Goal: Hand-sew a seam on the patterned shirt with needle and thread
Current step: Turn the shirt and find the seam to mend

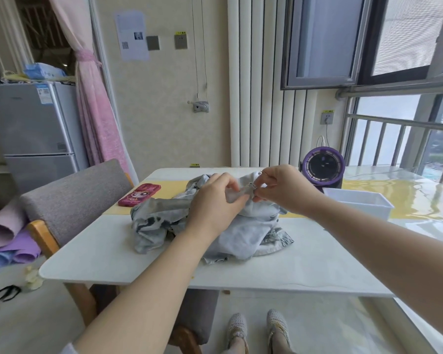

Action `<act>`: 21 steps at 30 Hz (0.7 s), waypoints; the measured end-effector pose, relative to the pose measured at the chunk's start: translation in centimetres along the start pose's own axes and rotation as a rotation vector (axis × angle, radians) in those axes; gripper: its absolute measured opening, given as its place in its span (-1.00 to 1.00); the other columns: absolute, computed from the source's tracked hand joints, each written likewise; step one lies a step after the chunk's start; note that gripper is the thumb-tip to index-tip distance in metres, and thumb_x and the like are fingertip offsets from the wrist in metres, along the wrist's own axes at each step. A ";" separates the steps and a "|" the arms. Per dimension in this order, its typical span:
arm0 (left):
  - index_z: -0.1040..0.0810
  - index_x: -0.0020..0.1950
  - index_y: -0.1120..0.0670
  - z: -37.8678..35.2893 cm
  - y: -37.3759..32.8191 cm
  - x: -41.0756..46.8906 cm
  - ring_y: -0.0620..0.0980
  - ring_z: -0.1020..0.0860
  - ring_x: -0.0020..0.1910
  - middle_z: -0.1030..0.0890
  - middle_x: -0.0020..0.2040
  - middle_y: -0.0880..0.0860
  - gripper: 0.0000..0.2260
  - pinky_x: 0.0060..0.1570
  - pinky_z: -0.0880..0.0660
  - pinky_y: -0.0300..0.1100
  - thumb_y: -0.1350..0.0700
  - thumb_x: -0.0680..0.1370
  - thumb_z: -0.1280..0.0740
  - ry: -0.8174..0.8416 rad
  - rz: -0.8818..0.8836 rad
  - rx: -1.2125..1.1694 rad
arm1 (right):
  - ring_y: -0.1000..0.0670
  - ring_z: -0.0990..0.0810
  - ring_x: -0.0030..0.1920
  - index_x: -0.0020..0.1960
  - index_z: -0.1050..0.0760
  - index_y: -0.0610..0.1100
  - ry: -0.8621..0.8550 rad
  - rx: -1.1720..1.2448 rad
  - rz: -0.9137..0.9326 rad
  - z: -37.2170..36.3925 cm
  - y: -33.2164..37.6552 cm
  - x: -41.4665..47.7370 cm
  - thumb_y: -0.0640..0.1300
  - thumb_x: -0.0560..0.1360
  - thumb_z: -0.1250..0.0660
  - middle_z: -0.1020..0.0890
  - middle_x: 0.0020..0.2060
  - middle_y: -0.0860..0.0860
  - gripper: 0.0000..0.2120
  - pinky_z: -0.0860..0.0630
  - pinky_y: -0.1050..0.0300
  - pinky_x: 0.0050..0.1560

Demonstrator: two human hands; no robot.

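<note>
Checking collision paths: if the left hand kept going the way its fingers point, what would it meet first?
Most likely the right hand. The left hand grips a fold of the shirt and points right; the right hand pinches that same fold just beyond. Depth is unclear from one view.

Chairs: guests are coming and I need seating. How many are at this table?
2. One chair stands at the table's left end, grey back showing. The other chair is tucked under the near edge, partly hidden. More may hide behind the table.
</note>
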State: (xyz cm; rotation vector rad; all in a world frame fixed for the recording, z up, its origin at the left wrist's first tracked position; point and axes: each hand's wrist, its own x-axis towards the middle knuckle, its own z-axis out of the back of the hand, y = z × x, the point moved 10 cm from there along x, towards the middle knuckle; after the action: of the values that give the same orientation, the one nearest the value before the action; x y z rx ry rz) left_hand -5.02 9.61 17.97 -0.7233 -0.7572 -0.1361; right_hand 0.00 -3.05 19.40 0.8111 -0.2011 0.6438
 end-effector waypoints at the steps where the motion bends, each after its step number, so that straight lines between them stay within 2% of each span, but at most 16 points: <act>1: -0.41 -0.22 -0.09 -0.1 0.0 0.0 -0.22 -0.39 -0.31 -0.45 -0.18 -0.16 -0.78 -0.23 -0.38 -0.17 0.03 0.42 -0.46 0.003 0.002 -0.009 | 0.12 -0.68 -0.27 -0.30 -0.37 -0.40 -0.011 -0.001 0.001 0.2 0.0 0.0 -0.38 0.41 -0.33 -0.60 -0.50 0.18 -0.83 -0.53 0.11 -0.17; 4: -0.39 -0.26 -0.14 -0.7 0.1 0.1 -0.17 -0.45 -0.21 -0.46 -0.15 -0.16 -0.75 -0.13 -0.46 -0.12 0.01 0.41 -0.47 0.047 0.003 -0.031 | -0.06 -0.70 -0.16 -0.42 -0.15 -0.14 -0.047 0.017 0.016 0.6 0.0 0.0 -0.41 0.40 -0.30 -0.70 -0.23 -0.10 -0.60 -0.55 -0.02 -0.12; 6: -0.42 -0.28 -0.13 -1.1 0.1 0.2 -0.10 -0.49 -0.09 -0.48 -0.13 -0.15 -0.77 -0.04 -0.48 -0.08 0.01 0.41 -0.48 0.075 0.015 -0.038 | -0.10 -0.69 -0.13 -0.42 -0.10 -0.10 -0.058 0.019 0.026 0.8 0.0 0.0 -0.42 0.39 -0.29 -0.69 -0.19 -0.14 -0.56 -0.55 -0.03 -0.12; 9: -0.46 -0.27 -0.12 -1.4 0.0 0.5 -0.09 -0.47 -0.06 -0.49 -0.11 -0.14 -0.81 0.01 -0.46 -0.07 0.00 0.40 -0.48 0.095 0.034 -0.049 | -0.21 -0.66 -0.09 -0.43 -0.12 -0.11 -0.077 0.010 0.026 1.0 -0.2 0.2 -0.42 0.37 -0.31 -0.67 -0.29 -0.04 -0.57 -0.54 -0.09 -0.16; 11: -0.50 -0.19 -0.12 -1.5 -0.1 0.7 -0.09 -0.47 -0.02 -0.50 -0.08 -0.14 -0.85 0.03 -0.46 -0.06 -0.01 0.40 -0.48 0.107 0.037 -0.075 | -0.30 -0.63 -0.08 -0.44 -0.19 -0.17 -0.083 0.002 0.033 1.2 0.0 0.2 -0.40 0.37 -0.33 -0.64 -0.39 0.08 -0.63 -0.50 -0.09 -0.26; 12: -0.51 -0.17 -0.11 -1.6 -0.2 0.8 -0.10 -0.47 -0.02 -0.50 -0.08 -0.16 -0.85 0.04 -0.45 -0.07 -0.02 0.40 -0.48 0.116 0.036 -0.080 | -0.28 -0.63 -0.12 -0.42 -0.28 -0.28 -0.076 -0.008 0.038 1.2 0.0 0.3 -0.39 0.38 -0.33 -0.60 -0.46 0.16 -0.72 -0.45 -0.01 -0.30; 14: -0.49 -0.20 -0.10 -1.9 -0.4 0.8 -0.16 -0.43 -0.09 -0.45 -0.15 -0.18 -0.84 -0.01 -0.43 -0.14 -0.03 0.42 -0.47 0.139 0.037 -0.055 | -0.16 -0.61 -0.25 -0.22 -0.43 -0.48 -0.069 -0.040 0.044 1.2 0.1 0.3 -0.37 0.40 -0.34 -0.46 -0.61 0.31 -0.85 -0.37 0.14 -0.31; 15: -0.46 -0.25 -0.10 -2.0 -0.5 0.8 -0.19 -0.40 -0.14 -0.42 -0.19 -0.17 -0.82 -0.07 -0.40 -0.17 -0.03 0.43 -0.46 0.148 0.039 -0.034 | -0.13 -0.60 -0.26 -0.19 -0.44 -0.49 -0.071 -0.042 0.042 1.2 0.2 0.3 -0.37 0.40 -0.34 -0.45 -0.61 0.34 -0.84 -0.36 0.16 -0.32; 16: -0.43 -0.30 -0.09 -2.0 -0.5 0.8 -0.21 -0.39 -0.17 -0.41 -0.22 -0.16 -0.78 -0.12 -0.36 -0.19 -0.04 0.44 -0.44 0.152 0.042 -0.022 | -0.14 -0.63 -0.25 -0.26 -0.41 -0.45 -0.080 -0.031 0.034 1.3 0.1 0.3 -0.37 0.40 -0.35 -0.50 -0.56 0.33 -0.84 -0.38 0.17 -0.32; 17: -0.42 -0.35 -0.07 -2.0 -0.6 0.8 -0.20 -0.39 -0.20 -0.40 -0.23 -0.14 -0.75 -0.16 -0.34 -0.19 -0.04 0.44 -0.44 0.149 0.044 -0.029 | -0.12 -0.66 -0.23 -0.36 -0.33 -0.34 -0.098 -0.009 0.018 1.5 -0.1 0.3 -0.38 0.39 -0.35 -0.59 -0.44 0.28 -0.77 -0.41 0.18 -0.33; 19: -0.39 -0.41 -0.02 -1.9 -0.6 0.7 -0.16 -0.40 -0.25 -0.41 -0.25 -0.11 -0.70 -0.20 -0.36 -0.17 -0.03 0.44 -0.43 0.134 0.046 -0.079 | 0.01 -0.68 -0.30 -0.42 -0.15 -0.14 -0.118 0.066 -0.019 1.5 -0.8 0.3 -0.41 0.40 -0.33 -0.68 -0.15 -0.02 -0.59 -0.45 0.18 -0.33; 21: -0.35 -0.45 0.02 -1.8 -0.5 0.7 -0.11 -0.41 -0.28 -0.41 -0.28 -0.09 -0.64 -0.22 -0.36 -0.19 0.02 0.45 -0.43 0.116 0.036 -0.105 | 0.13 -0.66 -0.38 -0.40 -0.11 -0.10 -0.093 0.123 -0.027 1.0 -0.9 0.2 -0.44 0.40 -0.31 -0.65 -0.07 -0.20 -0.55 -0.49 0.14 -0.32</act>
State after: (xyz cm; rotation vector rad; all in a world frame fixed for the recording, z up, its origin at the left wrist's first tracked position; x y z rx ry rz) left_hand -3.58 8.20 17.80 -0.8208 -0.6294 -0.1847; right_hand 0.77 -4.21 19.59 0.9617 -0.2366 0.5974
